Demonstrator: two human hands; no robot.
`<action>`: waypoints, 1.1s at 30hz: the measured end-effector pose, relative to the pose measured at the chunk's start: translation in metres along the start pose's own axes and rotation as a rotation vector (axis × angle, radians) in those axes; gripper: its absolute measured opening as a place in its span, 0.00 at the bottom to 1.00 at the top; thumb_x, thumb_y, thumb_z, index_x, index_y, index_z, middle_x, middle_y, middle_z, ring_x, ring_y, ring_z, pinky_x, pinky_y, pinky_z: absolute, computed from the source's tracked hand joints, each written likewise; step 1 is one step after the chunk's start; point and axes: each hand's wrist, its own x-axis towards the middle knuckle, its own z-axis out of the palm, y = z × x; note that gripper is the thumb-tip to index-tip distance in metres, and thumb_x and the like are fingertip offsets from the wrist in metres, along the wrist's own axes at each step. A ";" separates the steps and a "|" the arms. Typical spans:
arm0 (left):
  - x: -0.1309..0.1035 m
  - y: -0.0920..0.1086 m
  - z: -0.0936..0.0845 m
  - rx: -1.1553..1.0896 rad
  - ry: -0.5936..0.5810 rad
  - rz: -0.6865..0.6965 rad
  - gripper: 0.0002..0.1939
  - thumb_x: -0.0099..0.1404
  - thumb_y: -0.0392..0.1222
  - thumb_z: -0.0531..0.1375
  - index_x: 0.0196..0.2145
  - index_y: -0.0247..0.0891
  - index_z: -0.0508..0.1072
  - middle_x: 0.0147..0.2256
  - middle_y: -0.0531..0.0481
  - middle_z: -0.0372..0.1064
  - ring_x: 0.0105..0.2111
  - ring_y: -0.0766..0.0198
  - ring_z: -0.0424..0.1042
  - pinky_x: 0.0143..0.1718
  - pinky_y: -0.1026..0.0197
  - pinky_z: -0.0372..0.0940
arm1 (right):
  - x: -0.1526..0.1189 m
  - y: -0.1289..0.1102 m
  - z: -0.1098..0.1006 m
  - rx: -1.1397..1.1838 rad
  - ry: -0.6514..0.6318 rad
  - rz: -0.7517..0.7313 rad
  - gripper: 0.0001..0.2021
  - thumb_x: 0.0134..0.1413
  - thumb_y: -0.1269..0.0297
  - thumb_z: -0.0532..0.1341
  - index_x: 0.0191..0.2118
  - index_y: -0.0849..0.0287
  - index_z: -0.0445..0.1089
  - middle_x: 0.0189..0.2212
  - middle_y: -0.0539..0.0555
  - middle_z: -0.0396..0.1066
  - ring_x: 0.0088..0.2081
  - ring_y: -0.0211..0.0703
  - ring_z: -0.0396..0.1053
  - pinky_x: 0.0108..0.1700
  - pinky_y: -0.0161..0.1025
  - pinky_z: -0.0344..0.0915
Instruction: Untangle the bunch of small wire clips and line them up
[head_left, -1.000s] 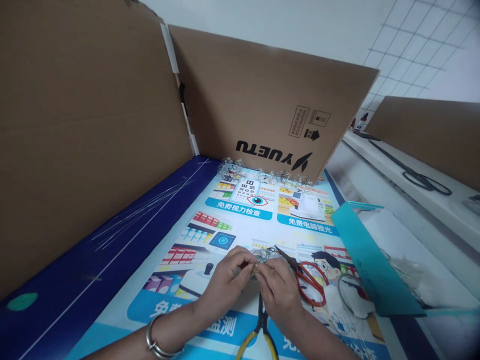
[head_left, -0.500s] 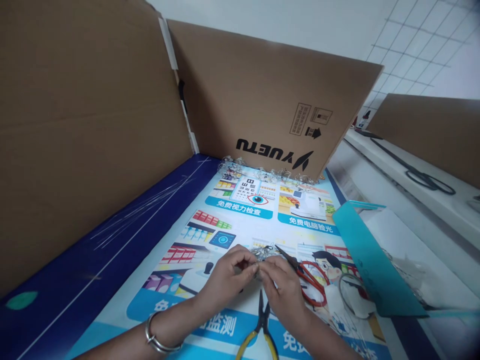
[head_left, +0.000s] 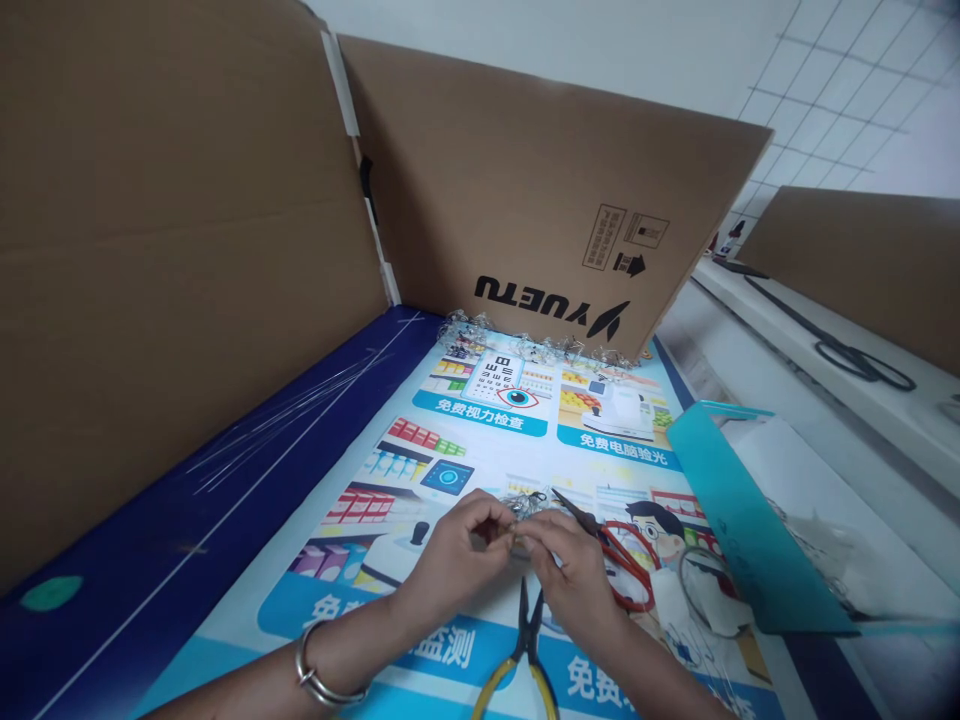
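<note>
My left hand (head_left: 469,545) and my right hand (head_left: 568,565) meet fingertip to fingertip over the printed sheet (head_left: 555,480). Both are closed in a pinch on something small, mostly hidden by the fingers, that I cannot make out. Just beyond them lies a small bundle of shiny wire pieces (head_left: 525,502). Scissors with red handles (head_left: 634,570) lie to the right, their dark blades pointing at the bundle. Below the hands rest pliers with yellow handles (head_left: 531,645), jaws apart and pointing away from me.
Cardboard panels (head_left: 555,180) wall off the back and left. Several wire clusters (head_left: 540,348) line the back panel's foot. Long thin wires (head_left: 292,405) lie on the blue strip at left. A teal folder (head_left: 757,530), a white packet and a wire coil (head_left: 709,580) are at right.
The fingers have shifted slightly, with the left fingertips turned a little more inward against the right ones. The view has moved a touch; the tools lie as before.
</note>
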 end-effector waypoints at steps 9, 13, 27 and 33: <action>-0.003 -0.005 0.001 -0.042 0.027 -0.029 0.04 0.52 0.31 0.54 0.25 0.35 0.68 0.27 0.52 0.62 0.28 0.67 0.63 0.29 0.65 0.59 | -0.001 0.001 -0.001 -0.027 0.006 0.121 0.09 0.54 0.70 0.55 0.40 0.56 0.68 0.34 0.51 0.72 0.37 0.40 0.69 0.39 0.35 0.65; -0.004 -0.008 0.002 -0.083 0.033 -0.064 0.03 0.53 0.32 0.55 0.25 0.35 0.68 0.27 0.53 0.61 0.27 0.67 0.62 0.28 0.66 0.58 | -0.001 0.004 -0.003 -0.021 0.003 0.183 0.08 0.53 0.70 0.57 0.40 0.55 0.68 0.35 0.50 0.73 0.38 0.40 0.70 0.39 0.34 0.65; -0.011 -0.011 0.011 -0.115 0.047 -0.059 0.03 0.57 0.35 0.55 0.26 0.36 0.68 0.28 0.52 0.61 0.28 0.67 0.63 0.30 0.65 0.59 | -0.003 0.005 -0.004 -0.112 0.066 -0.087 0.10 0.55 0.74 0.54 0.38 0.60 0.72 0.33 0.56 0.67 0.36 0.41 0.66 0.39 0.37 0.66; -0.013 -0.007 0.012 -0.083 0.047 -0.034 0.03 0.56 0.33 0.54 0.26 0.36 0.67 0.27 0.52 0.62 0.28 0.66 0.63 0.30 0.64 0.59 | -0.002 0.003 -0.003 -0.175 0.082 -0.099 0.09 0.54 0.74 0.55 0.37 0.58 0.70 0.33 0.54 0.69 0.36 0.40 0.67 0.41 0.39 0.66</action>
